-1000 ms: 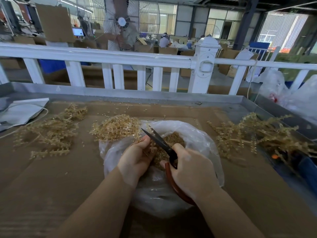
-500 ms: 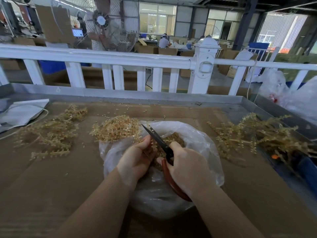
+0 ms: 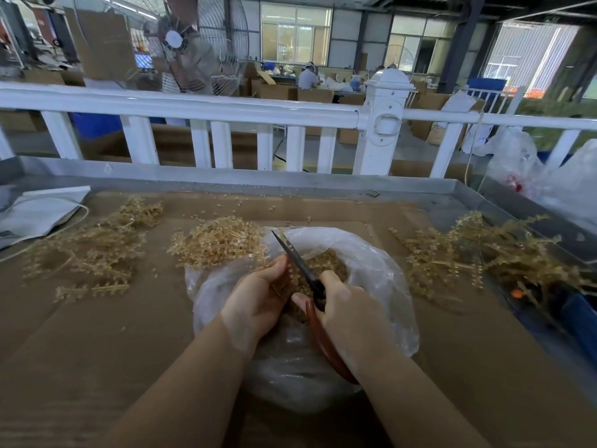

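Left hand (image 3: 258,299) is curled round a tan plastic sprig (image 3: 288,279), right hand (image 3: 349,315) is wrapped round the red-brown handle of the scissors (image 3: 300,263). Both work over the open mouth of a clear plastic bag (image 3: 371,263) already part-filled with cut tan bits. Key geometry: the sprig sits just left of the blades, touching or nearly so, between the two hands. Most of it is hidden by the fingers, so I can't call its long axis for sure. The scissors' axis runs near-right to far-left, tips over the bag's far rim, blades look almost together. Likely next move is a snip so the piece drops into the bag. For that the left hand feeds and the right only has to open and close, no reach needed. Stock lies in three heaps of the same sprigs — left heap (image 3: 87,250), middle heap (image 3: 216,244) touching the bag's far-left edge, right heap (image 3: 478,253) well apart. Surface is a cardboard sheet (image 3: 129,334) in a metal tray table (image 3: 258,182), loose crumbs scattered far side. Beyond that, a white railing (image 3: 193,108), a big fan (image 3: 193,43) and a factory hall with boxes.
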`<move>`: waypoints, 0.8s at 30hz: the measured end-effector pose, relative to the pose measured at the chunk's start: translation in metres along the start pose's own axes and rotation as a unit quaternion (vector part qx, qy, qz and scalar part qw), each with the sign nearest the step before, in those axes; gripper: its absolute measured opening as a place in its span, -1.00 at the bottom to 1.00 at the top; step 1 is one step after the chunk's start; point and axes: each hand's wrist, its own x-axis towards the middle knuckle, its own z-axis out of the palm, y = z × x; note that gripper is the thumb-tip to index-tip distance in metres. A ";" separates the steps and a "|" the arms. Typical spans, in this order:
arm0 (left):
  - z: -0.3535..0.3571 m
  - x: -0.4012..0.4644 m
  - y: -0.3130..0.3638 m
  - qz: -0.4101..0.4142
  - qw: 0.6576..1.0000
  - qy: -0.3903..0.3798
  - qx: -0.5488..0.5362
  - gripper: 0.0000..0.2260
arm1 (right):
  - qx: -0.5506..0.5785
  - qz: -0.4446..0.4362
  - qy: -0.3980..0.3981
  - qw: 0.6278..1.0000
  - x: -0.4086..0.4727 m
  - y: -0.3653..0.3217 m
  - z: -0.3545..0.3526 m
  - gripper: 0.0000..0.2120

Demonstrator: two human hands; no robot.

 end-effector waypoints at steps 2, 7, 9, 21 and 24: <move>0.000 0.000 0.000 0.002 1.000 0.005 0.004 -0.84 | -0.004 -0.001 0.007 1.000 0.000 0.001 0.001 -0.75; -0.001 0.004 -0.002 0.016 0.999 0.030 0.031 -0.73 | -0.007 -0.010 0.013 1.000 -0.003 0.009 0.002 -0.73; -0.002 0.005 -0.003 0.020 0.999 0.034 0.036 -0.73 | -0.014 -0.016 0.017 1.000 -0.004 0.011 0.002 -0.72; 0.002 0.003 -0.003 0.002 0.999 0.035 0.040 -0.75 | 0.009 -0.011 0.012 1.000 -0.003 0.006 0.001 -0.72; 0.002 0.001 -0.002 -0.008 0.999 0.030 0.030 -0.83 | 0.004 -0.014 0.010 1.000 0.000 0.001 0.001 -0.73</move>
